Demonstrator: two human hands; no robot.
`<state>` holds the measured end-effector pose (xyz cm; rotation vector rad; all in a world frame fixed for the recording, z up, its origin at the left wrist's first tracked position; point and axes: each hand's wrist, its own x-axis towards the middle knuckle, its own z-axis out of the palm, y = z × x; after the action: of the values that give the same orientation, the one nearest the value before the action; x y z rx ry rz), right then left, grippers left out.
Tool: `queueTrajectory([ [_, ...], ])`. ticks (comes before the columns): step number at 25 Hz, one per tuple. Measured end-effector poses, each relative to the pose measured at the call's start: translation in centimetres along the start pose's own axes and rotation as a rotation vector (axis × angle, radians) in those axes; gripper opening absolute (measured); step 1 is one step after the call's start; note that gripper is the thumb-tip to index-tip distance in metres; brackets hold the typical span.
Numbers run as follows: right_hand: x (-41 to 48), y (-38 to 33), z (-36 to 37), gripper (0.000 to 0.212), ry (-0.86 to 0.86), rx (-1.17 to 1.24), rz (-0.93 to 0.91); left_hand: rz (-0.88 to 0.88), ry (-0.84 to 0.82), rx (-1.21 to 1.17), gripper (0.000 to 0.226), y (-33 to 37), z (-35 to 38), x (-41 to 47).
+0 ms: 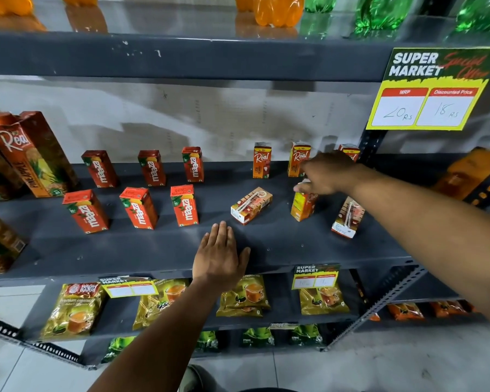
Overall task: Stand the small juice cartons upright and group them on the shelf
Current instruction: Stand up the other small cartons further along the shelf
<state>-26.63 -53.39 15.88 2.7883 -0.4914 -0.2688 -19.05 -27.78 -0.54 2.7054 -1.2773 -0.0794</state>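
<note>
Our right hand (327, 175) pinches the top of an upright orange-yellow small juice carton (303, 206) while our left hand (219, 254), fingers spread flat, rests on the dark grey metal shelf (125, 250).

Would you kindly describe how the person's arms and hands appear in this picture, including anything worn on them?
Both arms are bare as far as the picture shows: no sleeves, gloves or wristbands. The left hand shows no rings or watch. The right hand and its wrist also show no watch or bracelet, though its fingers are partly hidden. No markings show on either forearm.
</note>
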Motion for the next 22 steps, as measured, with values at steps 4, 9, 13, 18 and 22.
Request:
queueTrajectory([
  [4, 0.1, -1.0, 0.5, 0.057, -0.012, 0.109, 0.154, 0.003, 0.001, -0.004, 0.077, 0.1, -0.2, -0.1],
  [9, -0.9, 2.6, 0.4, 0.058, 0.11, 0.361, 0.339, 0.003, 0.0, -0.003, 0.076, 0.1, -0.1, -0.1],
  [13, -5.3, 5.4, 3.2, 0.044, -0.071, 0.588, 0.555, 0.0, 0.016, 0.009, 0.077, 0.1, 0.1, 0.0],
  [18, -9.0, -0.9, 11.6, 0.106, 0.009, 0.917, 0.977, -0.008, 0.035, 0.019, 0.077, 0.1, 0.2, 0.0],
  [22, -8.3, -3.6, 12.8, 0.084, 0.149, 0.773, 1.124, -0.018, 0.028, 0.029, 0.075, 0.4, 0.2, 0.0],
])
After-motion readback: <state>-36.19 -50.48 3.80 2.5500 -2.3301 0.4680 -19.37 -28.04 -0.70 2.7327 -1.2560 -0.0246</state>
